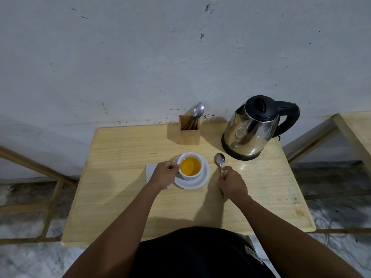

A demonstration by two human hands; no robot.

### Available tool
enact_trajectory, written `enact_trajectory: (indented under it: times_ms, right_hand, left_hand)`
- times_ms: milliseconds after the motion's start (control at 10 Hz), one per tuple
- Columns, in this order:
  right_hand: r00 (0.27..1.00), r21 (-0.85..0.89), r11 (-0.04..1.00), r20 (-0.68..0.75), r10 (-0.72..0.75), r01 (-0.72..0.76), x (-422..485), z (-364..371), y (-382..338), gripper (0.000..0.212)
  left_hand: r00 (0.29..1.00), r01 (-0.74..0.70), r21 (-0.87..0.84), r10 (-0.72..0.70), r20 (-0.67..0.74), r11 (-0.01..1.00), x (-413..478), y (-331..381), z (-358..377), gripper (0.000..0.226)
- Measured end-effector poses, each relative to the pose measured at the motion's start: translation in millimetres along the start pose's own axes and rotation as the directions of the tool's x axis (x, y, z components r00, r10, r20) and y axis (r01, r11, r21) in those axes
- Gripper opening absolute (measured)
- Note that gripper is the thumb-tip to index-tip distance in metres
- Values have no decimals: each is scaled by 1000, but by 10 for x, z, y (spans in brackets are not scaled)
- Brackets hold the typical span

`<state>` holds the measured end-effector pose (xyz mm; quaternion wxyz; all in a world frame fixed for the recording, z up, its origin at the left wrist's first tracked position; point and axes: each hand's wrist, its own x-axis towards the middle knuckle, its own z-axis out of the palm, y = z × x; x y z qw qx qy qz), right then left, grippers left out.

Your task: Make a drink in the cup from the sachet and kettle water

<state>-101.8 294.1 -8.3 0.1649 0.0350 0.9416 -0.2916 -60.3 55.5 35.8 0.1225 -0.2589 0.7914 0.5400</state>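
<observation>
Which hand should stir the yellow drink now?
Probably the right hand: it already holds the spoon beside the cup. The left hand is at the cup, steadying it.

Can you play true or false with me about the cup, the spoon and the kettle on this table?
1. The cup has orange-yellow drink in it. True.
2. The cup stands straight on the bare table. False: it stands on a white saucer.
3. The right hand holds a spoon by its handle, with the bowl outside the cup. True.
4. The kettle is tipped over the cup, pouring. False: it stands upright at the back right with its lid shut, and no hand is on it.
5. The left hand is at the cup's left side. True.
6. The wooden holder is empty. False: spoons stick up out of it.
</observation>
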Motion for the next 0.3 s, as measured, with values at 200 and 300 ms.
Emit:
enact_trajectory:
  times_ms: [200,300]
  right_hand:
    - [999,-45,999,-38,-26,24,-37,-163,-128,31]
    - [985,52,986,-82,-153,158,20,-322,-307,29]
  left_hand:
    - [998,-51,97,55,-41,994,16,78,-30,30]
    - [992,-79,162,94,-82,984,-4,304,-100,33]
